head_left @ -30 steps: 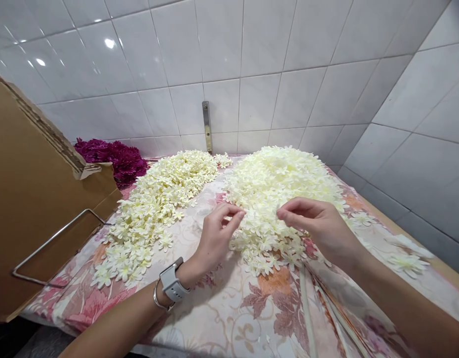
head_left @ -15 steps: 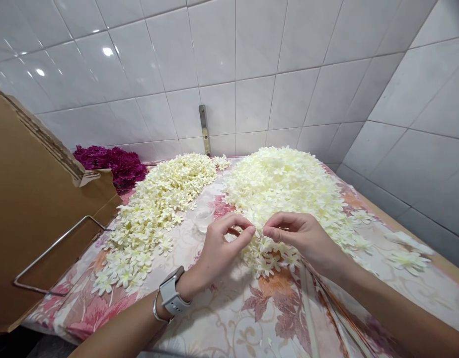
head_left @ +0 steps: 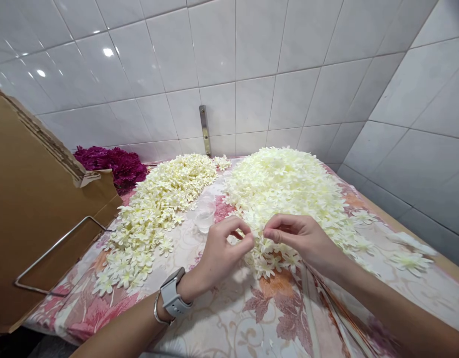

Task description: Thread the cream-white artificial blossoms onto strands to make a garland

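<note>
My left hand point(head_left: 224, 246), with a watch point(head_left: 173, 293) on its wrist, is closed in a pinch of thumb and forefinger. Facing it across a small gap, my right hand point(head_left: 298, 238) pinches too. Whatever lies between the fingertips of either hand is too small to make out. Both hands hover at the near edge of a large heap of pale artificial-looking flowers point(head_left: 285, 174). A second heap of small cream flowers point(head_left: 158, 194) spreads out to the left. Between the heaps, just beyond my left hand, sits a clear plastic cup-like piece point(head_left: 204, 219).
A cardboard sheet point(head_left: 39, 209) stands at the left, with a bent metal rod point(head_left: 52, 248) before it. Purple flowers point(head_left: 112, 164) lie behind. Thin strips or wires point(head_left: 337, 313) run under my right forearm. Loose flowers point(head_left: 410, 261) lie right. A tiled wall point(head_left: 259, 59) closes the back.
My left fingertips have dipped slightly, and the gap inside the pinch looks a little different. My right hand has stayed almost in place. The flower heaps look unchanged.
</note>
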Tool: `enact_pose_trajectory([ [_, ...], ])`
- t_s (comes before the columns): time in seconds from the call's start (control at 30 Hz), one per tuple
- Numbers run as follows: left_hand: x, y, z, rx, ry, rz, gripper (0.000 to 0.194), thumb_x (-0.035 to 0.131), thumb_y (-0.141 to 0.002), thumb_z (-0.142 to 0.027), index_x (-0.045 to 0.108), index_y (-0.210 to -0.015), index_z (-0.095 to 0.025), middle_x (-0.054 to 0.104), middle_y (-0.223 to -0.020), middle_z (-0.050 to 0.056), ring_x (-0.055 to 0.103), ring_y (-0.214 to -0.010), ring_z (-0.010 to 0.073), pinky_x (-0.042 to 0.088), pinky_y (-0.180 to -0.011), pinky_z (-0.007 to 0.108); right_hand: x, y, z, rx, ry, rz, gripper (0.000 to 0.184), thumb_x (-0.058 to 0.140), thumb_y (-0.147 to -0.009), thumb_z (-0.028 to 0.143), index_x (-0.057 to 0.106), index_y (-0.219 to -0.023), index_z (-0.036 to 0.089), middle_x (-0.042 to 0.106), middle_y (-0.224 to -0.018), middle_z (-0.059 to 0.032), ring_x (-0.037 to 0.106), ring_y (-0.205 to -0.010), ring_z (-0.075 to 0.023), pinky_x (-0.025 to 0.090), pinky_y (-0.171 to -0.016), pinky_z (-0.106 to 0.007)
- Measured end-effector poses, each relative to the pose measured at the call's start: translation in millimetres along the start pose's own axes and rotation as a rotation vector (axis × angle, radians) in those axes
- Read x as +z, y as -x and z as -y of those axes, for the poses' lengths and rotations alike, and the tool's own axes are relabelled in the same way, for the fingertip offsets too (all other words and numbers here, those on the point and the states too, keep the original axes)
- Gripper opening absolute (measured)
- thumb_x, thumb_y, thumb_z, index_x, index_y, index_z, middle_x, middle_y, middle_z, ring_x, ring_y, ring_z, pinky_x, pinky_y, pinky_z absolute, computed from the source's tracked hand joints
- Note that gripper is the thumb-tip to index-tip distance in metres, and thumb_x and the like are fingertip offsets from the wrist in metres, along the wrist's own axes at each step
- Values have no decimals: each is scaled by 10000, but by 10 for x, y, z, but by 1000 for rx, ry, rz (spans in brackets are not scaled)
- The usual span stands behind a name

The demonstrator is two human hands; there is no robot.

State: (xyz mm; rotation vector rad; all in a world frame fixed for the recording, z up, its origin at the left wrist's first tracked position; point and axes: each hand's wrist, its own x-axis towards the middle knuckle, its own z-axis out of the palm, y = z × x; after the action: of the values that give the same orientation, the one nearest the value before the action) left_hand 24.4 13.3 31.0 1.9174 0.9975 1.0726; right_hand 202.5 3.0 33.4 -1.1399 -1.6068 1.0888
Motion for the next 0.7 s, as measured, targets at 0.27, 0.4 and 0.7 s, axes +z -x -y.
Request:
enact_pose_trajectory([
  [0.27, -69, -85, 83, -98, -10, -193, 141, 551, -773, -215, 598, -649, -168, 627, -739, 17, 570, -723, 152, 439, -635, 247, -357, -120, -67, -26, 416, -413, 256, 552, -784, 422, 663, -738, 196, 658, -722, -50, 543, -616, -167, 397, -545, -282],
  [0.4, -54, -95, 169, 44, -223, -100, 261, 521, -847, -257, 633, -1079, -216, 649, -1110, 66, 568, -1021, 208, 451, -843, 337, -395, -185, -147, -167, 677, -566, 259, 480, -813, 320, 638, -956, 173, 677, -941, -85, 573, -654, -179, 425, -597, -310],
  [0.7, -503, -129, -74, 344, -595, -466, 354, 514, -849, -155, 540, -1200, -195, 635, -1164, 69, 579, -1036, 182, 485, -864, 370, -335, -171, -230, -414, 880, -620, 197, 416, -807, 238, 593, -869, 179, 653, -799, -81, 596, -632, -182, 435, -579, -292],
])
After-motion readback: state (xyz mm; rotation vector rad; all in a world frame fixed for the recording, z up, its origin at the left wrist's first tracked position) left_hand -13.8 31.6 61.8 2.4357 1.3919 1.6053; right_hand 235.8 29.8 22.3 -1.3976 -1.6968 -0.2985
